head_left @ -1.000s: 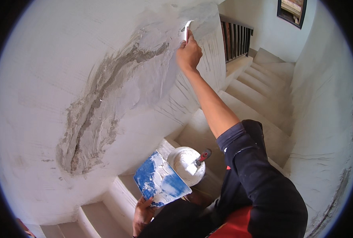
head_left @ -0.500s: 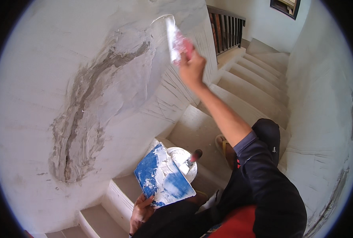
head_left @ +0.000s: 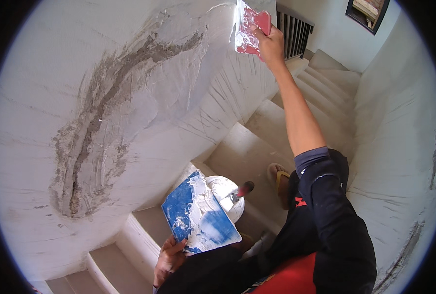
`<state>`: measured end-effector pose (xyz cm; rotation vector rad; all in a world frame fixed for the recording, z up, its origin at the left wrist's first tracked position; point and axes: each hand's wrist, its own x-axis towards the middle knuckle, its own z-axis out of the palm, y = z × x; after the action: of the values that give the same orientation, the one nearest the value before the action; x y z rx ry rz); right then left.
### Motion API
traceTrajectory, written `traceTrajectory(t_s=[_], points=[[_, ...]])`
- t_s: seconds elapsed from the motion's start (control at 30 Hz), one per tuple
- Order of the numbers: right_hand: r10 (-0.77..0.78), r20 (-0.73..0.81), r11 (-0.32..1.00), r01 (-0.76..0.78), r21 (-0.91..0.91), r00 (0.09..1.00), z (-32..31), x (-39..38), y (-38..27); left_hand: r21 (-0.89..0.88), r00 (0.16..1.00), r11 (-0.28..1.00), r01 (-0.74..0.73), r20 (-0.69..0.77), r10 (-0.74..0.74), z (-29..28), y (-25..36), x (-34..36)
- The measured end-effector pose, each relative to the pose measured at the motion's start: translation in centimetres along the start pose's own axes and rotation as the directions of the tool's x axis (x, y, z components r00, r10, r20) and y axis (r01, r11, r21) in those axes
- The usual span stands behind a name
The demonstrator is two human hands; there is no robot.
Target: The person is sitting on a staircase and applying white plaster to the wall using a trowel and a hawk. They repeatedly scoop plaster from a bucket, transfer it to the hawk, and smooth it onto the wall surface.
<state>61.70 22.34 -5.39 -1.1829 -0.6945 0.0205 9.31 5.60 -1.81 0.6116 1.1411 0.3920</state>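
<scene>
Red scraper [head_left: 249, 30] has shifted up-right, now upper centre, pinched in the right hand [head_left: 271, 45]; can't tell if its blade touches the wall [head_left: 32, 147]. Left hand [head_left: 169, 256] pinches the blue board [head_left: 204, 211] by its lower-left edge, bottom centre. Board overlaps bucket [head_left: 235, 214]. I see wide gap between board and scraper.

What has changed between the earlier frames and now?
The right hand has moved rightward toward the dark slatted railing, turning the red flat spreader from edge-on to show its face. A foot in a yellow-strapped sandal now shows right of the round white bucket. Nothing was grasped or released. Unchanged: the left hand's grip on the blue flat board, and the red-and-black-handled knife in the bucket.
</scene>
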Motion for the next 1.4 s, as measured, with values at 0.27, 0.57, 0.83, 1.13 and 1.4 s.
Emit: traceTrajectory(t_s=[0.27,0.57,0.83,1.13,1.4], points=[[-0.052,0.051,0.992,0.045,0.116,0.997,1.6,-1.9,-0.8,0.008,0.999,1.000,-0.027,0.029,0.027,1.1,0.6,-0.5],[-0.113,0.177,0.987,0.131,-0.092,0.978,5.2,-8.8,-5.6,0.027,0.998,0.998,-0.051,0.040,0.050,1.6,0.8,-1.4],[-0.154,0.223,0.981,0.175,-0.079,0.962,7.1,-12.3,-8.6,0.073,0.996,0.993,-0.088,0.038,0.085,2.6,0.8,-1.5],[0.095,0.087,0.971,-0.111,0.211,0.992,8.2,-13.9,-11.4,0.050,0.995,0.993,-0.103,0.003,0.103,1.7,0.3,-1.3],[0.221,-0.112,0.903,-0.160,0.399,0.969,6.3,-10.3,-10.3,0.011,0.995,0.995,-0.101,0.010,0.101,-0.1,-0.6,-1.5]])
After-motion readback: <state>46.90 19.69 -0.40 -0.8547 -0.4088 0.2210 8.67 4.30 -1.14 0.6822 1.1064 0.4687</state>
